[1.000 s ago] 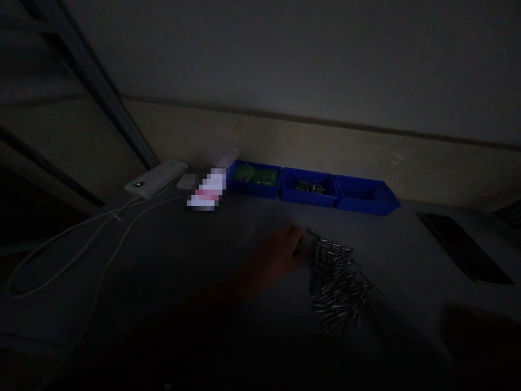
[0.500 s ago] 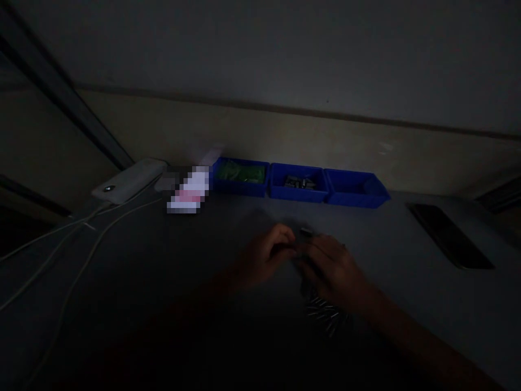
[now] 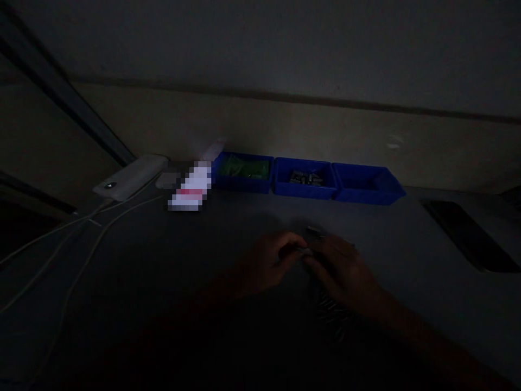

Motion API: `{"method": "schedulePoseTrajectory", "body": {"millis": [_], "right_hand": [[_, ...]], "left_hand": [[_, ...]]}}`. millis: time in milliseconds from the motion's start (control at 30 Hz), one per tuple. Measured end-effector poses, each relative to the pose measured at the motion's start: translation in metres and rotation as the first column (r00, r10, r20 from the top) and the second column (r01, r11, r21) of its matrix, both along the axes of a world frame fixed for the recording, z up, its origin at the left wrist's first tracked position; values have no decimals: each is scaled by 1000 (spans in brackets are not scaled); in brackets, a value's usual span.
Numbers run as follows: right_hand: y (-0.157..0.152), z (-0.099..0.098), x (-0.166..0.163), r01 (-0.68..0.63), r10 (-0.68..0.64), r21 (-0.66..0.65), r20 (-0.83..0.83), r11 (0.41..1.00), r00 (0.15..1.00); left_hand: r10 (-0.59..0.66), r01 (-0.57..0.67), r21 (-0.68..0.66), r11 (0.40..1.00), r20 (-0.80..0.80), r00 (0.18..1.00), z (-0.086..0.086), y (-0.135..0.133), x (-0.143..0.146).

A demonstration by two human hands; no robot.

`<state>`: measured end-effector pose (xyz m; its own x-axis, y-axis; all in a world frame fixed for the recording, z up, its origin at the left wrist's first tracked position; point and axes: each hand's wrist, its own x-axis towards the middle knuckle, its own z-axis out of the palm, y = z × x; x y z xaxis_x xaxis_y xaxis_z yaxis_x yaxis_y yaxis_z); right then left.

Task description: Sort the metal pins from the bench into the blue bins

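The scene is very dark. My left hand [image 3: 273, 260] and my right hand [image 3: 342, 269] meet at the table's middle, fingertips pinched together on a small metal piece [image 3: 304, 251] that I can barely make out. Under and behind my right hand lies a heap of small metal pins [image 3: 331, 312]. One more metal piece [image 3: 314, 231] lies just beyond the fingertips.
Three blue bins stand in a row at the back: one with green parts [image 3: 243, 172], one with metal parts [image 3: 305, 179], one [image 3: 368, 184] whose contents I cannot see. A white power bank [image 3: 130, 178] with cables lies left. A dark phone [image 3: 468, 233] lies right.
My right hand came in from the right and settled over the pin heap, meeting my left hand. The view shifted a little; both hands now pinch closer together.
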<state>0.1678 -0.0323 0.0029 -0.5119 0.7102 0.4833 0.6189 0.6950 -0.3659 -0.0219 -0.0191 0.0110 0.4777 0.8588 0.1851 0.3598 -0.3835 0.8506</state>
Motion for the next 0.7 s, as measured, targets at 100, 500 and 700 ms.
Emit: {"method": "schedulePoseTrajectory", "body": {"millis": [100, 500, 700], "right_hand": [[-1, -2, 1, 30, -29, 48, -20, 998, 999], [50, 30, 9, 182, -167, 90, -155, 979, 974], [82, 41, 18, 465, -467, 236, -52, 853, 883]], "left_hand": [[39, -39, 1, 999, -16, 999, -2, 2, 0], [18, -1, 89, 996, -197, 980, -7, 2, 2], [36, 77, 267, 961, -396, 918, -9, 12, 8]]}}
